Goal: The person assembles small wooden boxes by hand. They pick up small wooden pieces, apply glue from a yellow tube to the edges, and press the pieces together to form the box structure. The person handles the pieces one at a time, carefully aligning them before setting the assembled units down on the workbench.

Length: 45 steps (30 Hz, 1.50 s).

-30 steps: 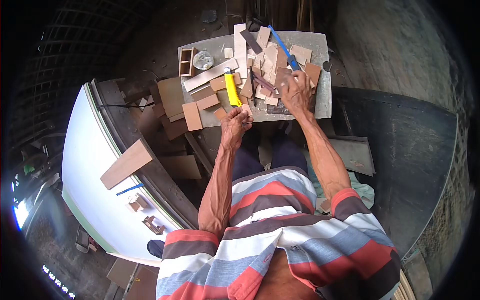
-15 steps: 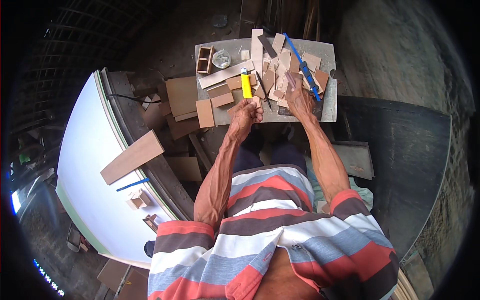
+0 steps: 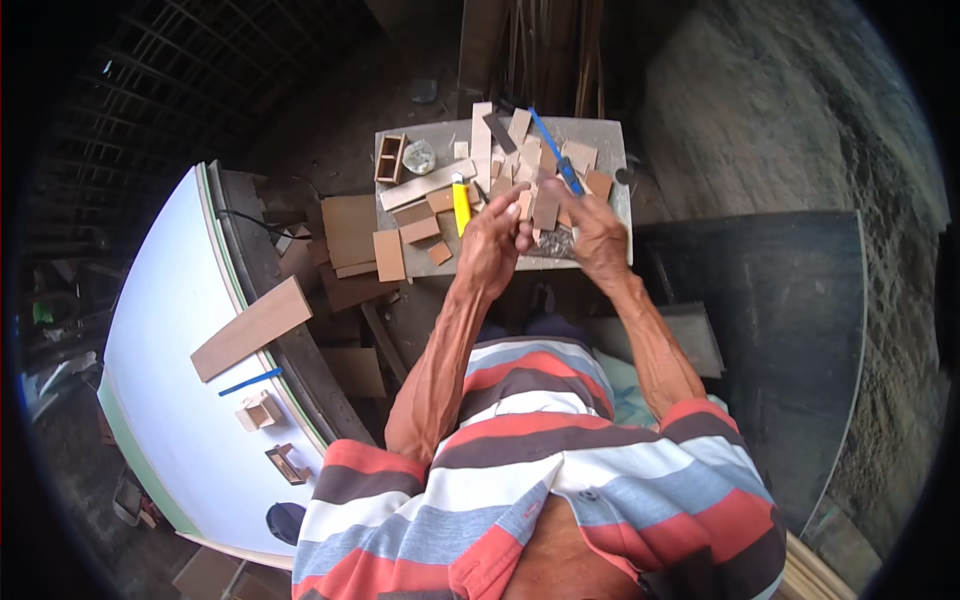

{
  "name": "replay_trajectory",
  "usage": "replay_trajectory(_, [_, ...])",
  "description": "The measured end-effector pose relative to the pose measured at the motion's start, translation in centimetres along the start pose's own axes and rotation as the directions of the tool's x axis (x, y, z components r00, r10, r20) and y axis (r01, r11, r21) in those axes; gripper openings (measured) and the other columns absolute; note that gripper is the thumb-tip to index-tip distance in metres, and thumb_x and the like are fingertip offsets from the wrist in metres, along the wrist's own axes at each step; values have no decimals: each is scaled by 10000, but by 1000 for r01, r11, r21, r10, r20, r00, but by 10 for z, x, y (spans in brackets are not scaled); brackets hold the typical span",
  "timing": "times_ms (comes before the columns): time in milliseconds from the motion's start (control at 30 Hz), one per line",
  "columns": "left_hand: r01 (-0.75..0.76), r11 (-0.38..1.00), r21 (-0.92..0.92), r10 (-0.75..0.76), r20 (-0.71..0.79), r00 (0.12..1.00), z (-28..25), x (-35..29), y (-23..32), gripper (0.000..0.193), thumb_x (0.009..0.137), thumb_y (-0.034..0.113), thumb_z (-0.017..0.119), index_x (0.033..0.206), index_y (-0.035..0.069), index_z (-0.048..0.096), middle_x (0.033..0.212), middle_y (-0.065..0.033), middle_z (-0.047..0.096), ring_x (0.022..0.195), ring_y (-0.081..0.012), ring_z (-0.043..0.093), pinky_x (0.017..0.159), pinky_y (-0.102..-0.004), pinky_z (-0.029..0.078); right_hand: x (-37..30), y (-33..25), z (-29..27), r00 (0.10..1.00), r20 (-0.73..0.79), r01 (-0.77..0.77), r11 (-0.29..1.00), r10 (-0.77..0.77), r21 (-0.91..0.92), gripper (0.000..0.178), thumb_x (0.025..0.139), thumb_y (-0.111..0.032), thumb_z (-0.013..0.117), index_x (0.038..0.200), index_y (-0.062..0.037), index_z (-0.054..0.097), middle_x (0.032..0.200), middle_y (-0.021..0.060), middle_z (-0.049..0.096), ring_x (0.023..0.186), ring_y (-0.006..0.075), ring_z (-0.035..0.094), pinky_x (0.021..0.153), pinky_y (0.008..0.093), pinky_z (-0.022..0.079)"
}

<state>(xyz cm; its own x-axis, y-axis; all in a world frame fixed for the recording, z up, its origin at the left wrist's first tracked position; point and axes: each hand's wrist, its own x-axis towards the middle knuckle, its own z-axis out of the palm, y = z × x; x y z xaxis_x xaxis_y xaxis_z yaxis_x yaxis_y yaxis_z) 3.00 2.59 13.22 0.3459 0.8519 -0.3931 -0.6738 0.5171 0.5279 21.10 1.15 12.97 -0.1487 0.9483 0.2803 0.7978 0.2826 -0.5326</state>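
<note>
My left hand is closed, its thumb and fingers pinching a small light wood block above the near side of a low work table. Close beside it, my right hand points its fingers inward over a brown wood strip; those fingers are blurred, and whether they grip the strip I cannot tell. To the left of my left hand lies a yellow utility knife. A long blue strip with a darker blue block rests on the wood offcuts just beyond my right hand.
On the table's far left are a two-part wooden box and a clear round container. A white board on my left bears a wood plank, a blue strip and small wooden frames. A dark panel leans at right.
My right hand has drawn back from the pile and come nearer my left hand, its fingers turning inward. My left hand still pinches the small block. The whole view has shifted slightly.
</note>
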Motion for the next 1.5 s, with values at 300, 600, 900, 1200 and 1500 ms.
replay_trajectory(300, [-151,980,129,162,-83,983,43,-11,-12,499,930,38,524,1369,16,287,881,-58,543,704,-122,543,581,-242,439,-3,14,-46,977,-129,177,982,-167,64,559,788,49,495,1289,-178,593,768,120,551,714,320,573,642,401,487])
replay_trajectory(600, [-253,874,415,230,106,967,60,-29,-26,274,948,172,584,1161,0,568,878,-46,607,750,-104,563,654,-228,442,-20,10,-76,997,-79,41,813,6,581,498,926,-1,468,1397,-160,483,1078,119,660,758,197,577,661,292,481])
replay_trajectory(900, [-155,987,45,138,262,955,86,-42,-42,149,979,192,501,966,47,531,722,-6,460,613,-81,388,538,-210,321,-27,27,-74,954,-74,293,955,-289,52,614,821,65,479,1383,-182,506,848,109,627,731,257,592,684,363,491])
replay_trajectory(1200, [81,973,-214,-53,136,989,98,-58,-42,131,959,157,462,905,45,504,643,22,389,548,-64,320,472,-197,278,-22,45,-100,952,-135,282,959,-275,37,612,727,84,530,1270,-185,613,745,62,552,733,277,568,674,383,492])
replay_trajectory(1500, [-46,999,-22,47,38,998,101,-63,-39,127,964,162,468,900,56,492,644,25,398,539,-56,331,461,-193,274,-20,27,-113,919,-85,386,922,-384,8,666,756,26,563,1370,-231,525,767,69,574,692,268,561,703,384,488])
